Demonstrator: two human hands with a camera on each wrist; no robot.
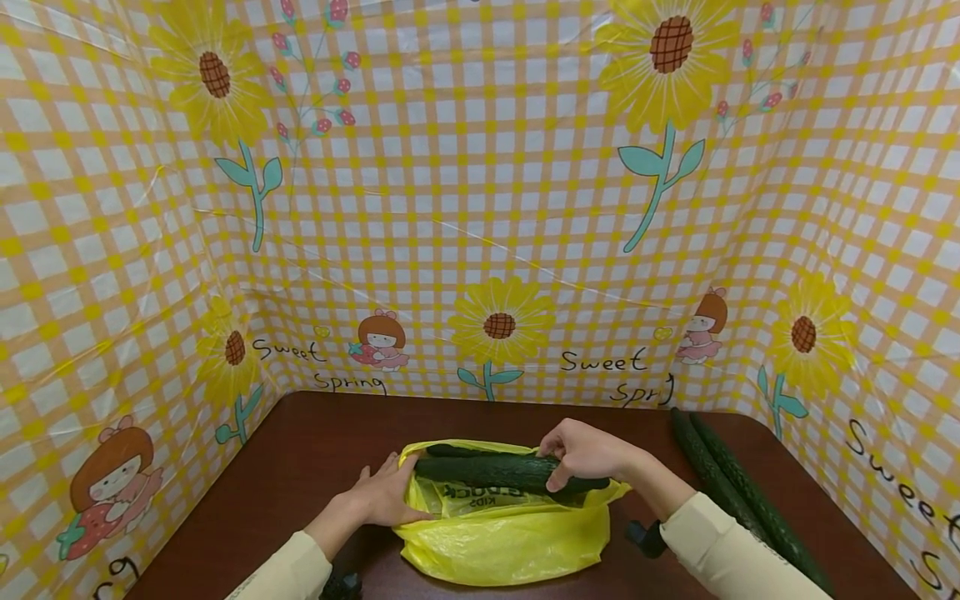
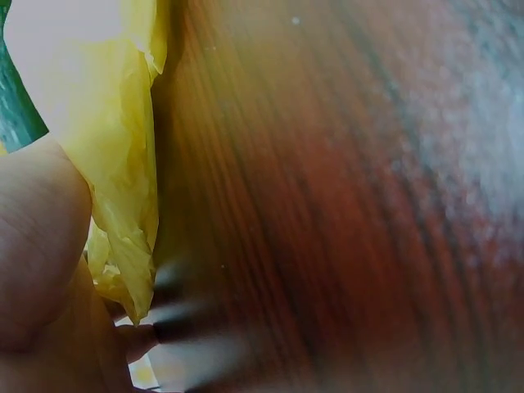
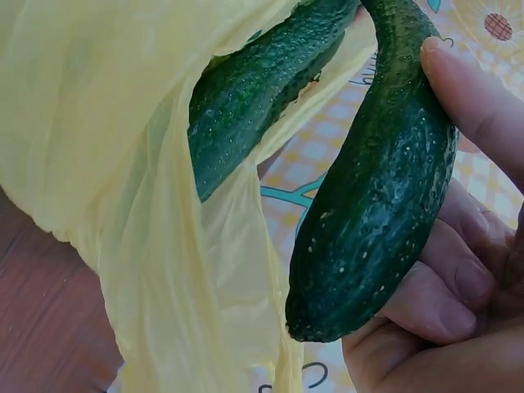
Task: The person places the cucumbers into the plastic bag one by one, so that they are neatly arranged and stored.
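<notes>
A yellow plastic bag [image 1: 510, 550] lies on the table with its mouth spread toward the back. My left hand [image 1: 382, 493] holds the bag's left edge, the thumb at the front rim and the fingers farther back. In my right hand [image 1: 588, 450] is a dark green cucumber [image 1: 487, 471], gripped near its right end and lying lengthwise across the bag's mouth. Behind it a second cucumber [image 3: 262, 98] is inside the bag, partly covered by the plastic in the right wrist view. In the left wrist view, the bag hides part of the left fingers.
Two more long cucumbers [image 1: 750, 492] lie side by side along the right of the dark brown table [image 1: 322, 442]. A checked sunflower-print sheet [image 1: 450, 208] rises at the back and both sides.
</notes>
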